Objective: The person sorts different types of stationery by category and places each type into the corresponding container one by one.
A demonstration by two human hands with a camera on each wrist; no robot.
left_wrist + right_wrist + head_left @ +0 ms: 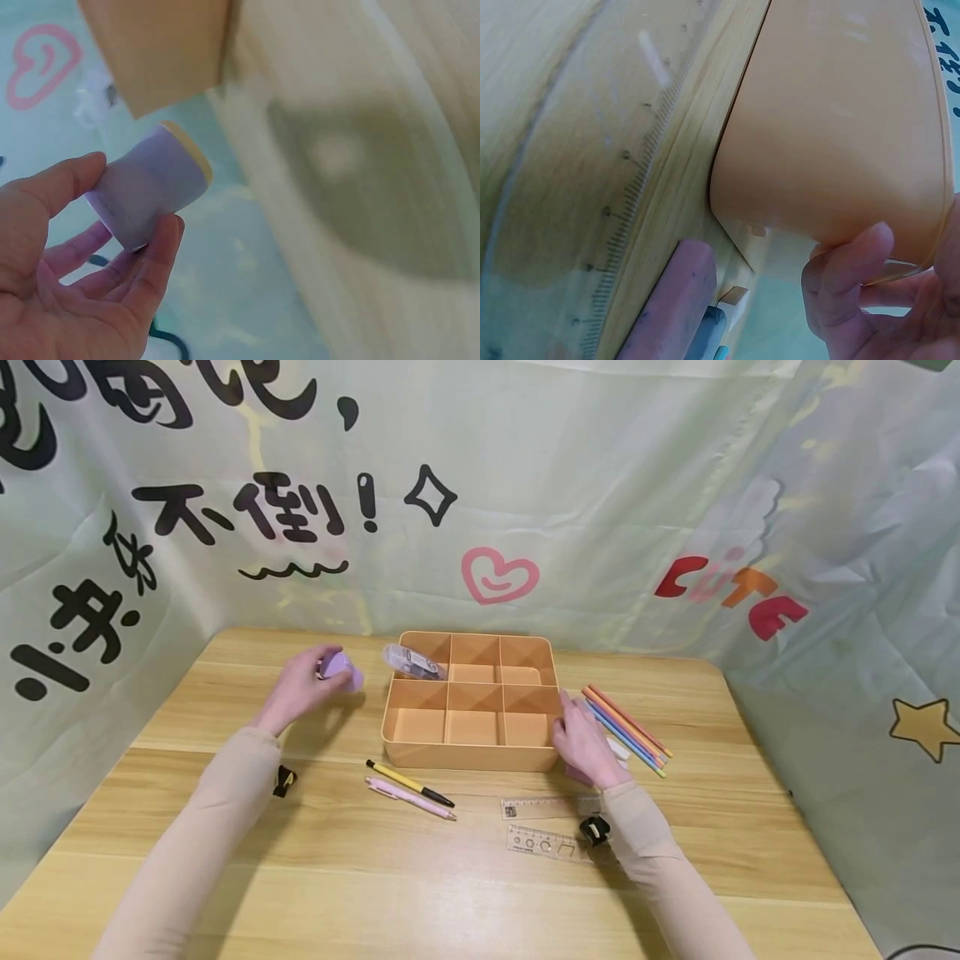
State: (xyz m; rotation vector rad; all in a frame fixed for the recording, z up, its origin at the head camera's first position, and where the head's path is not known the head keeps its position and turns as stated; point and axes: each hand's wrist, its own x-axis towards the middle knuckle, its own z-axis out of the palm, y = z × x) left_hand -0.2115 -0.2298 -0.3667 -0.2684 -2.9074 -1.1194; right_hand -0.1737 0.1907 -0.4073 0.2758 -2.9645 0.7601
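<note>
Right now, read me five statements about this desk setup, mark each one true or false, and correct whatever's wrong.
1. The left hand holds a purple object. True.
2. The right hand touches the tan organizer. True.
3. The tan organizer has four compartments. False: it has six.
4. Colored pencils lie to the right of the tan organizer. True.
5. The colored pencils stand upright. False: they lie flat on the table.

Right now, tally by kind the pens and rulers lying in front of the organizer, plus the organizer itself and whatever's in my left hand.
Pens: 2
Clear rulers: 2
Organizer: 1
Purple object in your left hand: 1
Total: 6
</note>
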